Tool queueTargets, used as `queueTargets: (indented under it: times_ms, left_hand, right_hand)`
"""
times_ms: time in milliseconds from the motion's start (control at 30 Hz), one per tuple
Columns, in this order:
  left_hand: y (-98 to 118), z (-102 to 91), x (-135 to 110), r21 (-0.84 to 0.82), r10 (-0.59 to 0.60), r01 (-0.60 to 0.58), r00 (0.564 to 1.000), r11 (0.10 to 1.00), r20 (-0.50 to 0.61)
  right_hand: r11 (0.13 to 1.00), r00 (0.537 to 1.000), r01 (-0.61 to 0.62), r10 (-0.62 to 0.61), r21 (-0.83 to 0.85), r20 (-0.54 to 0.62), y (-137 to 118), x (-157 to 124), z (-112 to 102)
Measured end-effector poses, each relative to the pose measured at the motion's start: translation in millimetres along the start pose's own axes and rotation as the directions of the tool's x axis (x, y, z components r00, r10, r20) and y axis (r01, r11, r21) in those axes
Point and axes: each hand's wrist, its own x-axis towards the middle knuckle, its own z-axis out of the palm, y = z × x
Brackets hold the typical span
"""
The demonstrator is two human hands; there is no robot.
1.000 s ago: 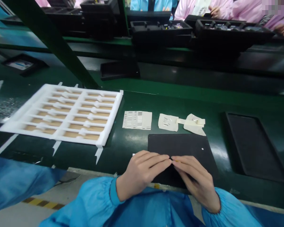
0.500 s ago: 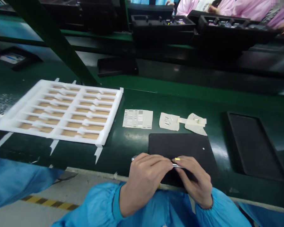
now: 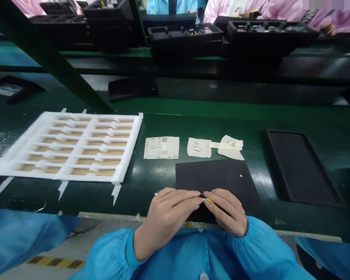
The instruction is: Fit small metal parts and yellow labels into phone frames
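Green workbench [image 3: 151,186] stretches out ahead, with a black mat [image 3: 216,175] lying on it right in front of the hands. The left hand [image 3: 166,221] and right hand [image 3: 226,212] curl inward, their fingertips together grasping a small metal part with a yellow tip [image 3: 207,200] (most of it hidden by the fingers) above the mat's near edge. Farther ahead of the hands lie a sheet of barcode labels [image 3: 161,147] and a paper sheet of tiny metal pieces [image 3: 198,147]; a white foam tray [image 3: 132,149] sits well beyond the left hand.
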Motion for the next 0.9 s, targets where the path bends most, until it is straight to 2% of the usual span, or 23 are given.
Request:
queueTargets:
  times_ms: [67, 167, 267, 367, 433, 467, 567, 633, 700, 800, 900]
  left_hand:
    - [-3.6, 0.6, -5.0, 0.046, 0.087, -0.086, 0.996, 0.995, -0.029]
    - [-4.4, 2.8, -5.3, 0.086, 0.14, -0.135, 0.989, 0.987, -0.048]
    - [0.9, 5.3, 0.4, 0.082, 0.079, -0.073, 0.994, 0.994, -0.071]
    - [6.1, 7.0, 5.3, 0.073, -0.007, 0.012, 0.997, 0.997, -0.072]
    - [6.6, 7.5, 5.6, 0.102, 0.041, -0.035, 0.998, 0.994, -0.055]
    - [5.8, 7.4, 4.8, 0.129, 0.088, -0.082, 0.995, 0.988, -0.044]
    - [0.5, 7.3, 1.6, 0.224, 0.222, -0.214, 0.975, 0.951, -0.008]
    - [-4.0, 8.3, 1.7, 0.271, 0.282, -0.271, 0.959, 0.924, -0.003]
    - [-8.1, 10.0, 5.1, 0.292, 0.332, -0.315, 0.943, 0.903, -0.009]
    - [-13.8, 10.3, 14.3, 0.269, 0.348, -0.344, 0.937, 0.9, 0.033]
    - [-22.1, 2.9, 20.3, 0.139, 0.223, -0.24, 0.967, 0.961, 0.125]
  right_hand:
    - [0.998, 0.998, -0.027, 0.029, 0.05, -0.051, -0.9, 1.3, 2.4]
    - [0.951, 0.968, -0.208, 0.234, 0.231, -0.092, -7.1, 6.2, 4.5]
    - [0.817, 0.882, -0.436, 0.472, 0.379, -0.003, -15.9, 11.5, 2.6]
    - [0.728, 0.812, -0.543, 0.583, 0.42, 0.039, -20.7, 12.5, 0.6]
    - [0.74, 0.811, -0.529, 0.585, 0.415, -0.009, -19.7, 10.3, 0.9]
    - [0.767, 0.827, -0.5, 0.561, 0.401, -0.042, -18.1, 8.8, 1.4]
    - [0.887, 0.914, -0.354, 0.395, 0.296, -0.091, -12.1, 4.2, 2.9]
    - [0.93, 0.948, -0.284, 0.31, 0.233, -0.08, -9.8, 1.8, 2.4]
    - [0.921, 0.94, -0.311, 0.334, 0.233, -0.066, -9.8, 0.9, -0.1]
    - [0.866, 0.894, -0.409, 0.444, 0.288, -0.066, -10.4, 5.9, -7.9]
    - [0.811, 0.828, -0.498, 0.55, 0.309, -0.109, -2.8, 26.4, -14.3]
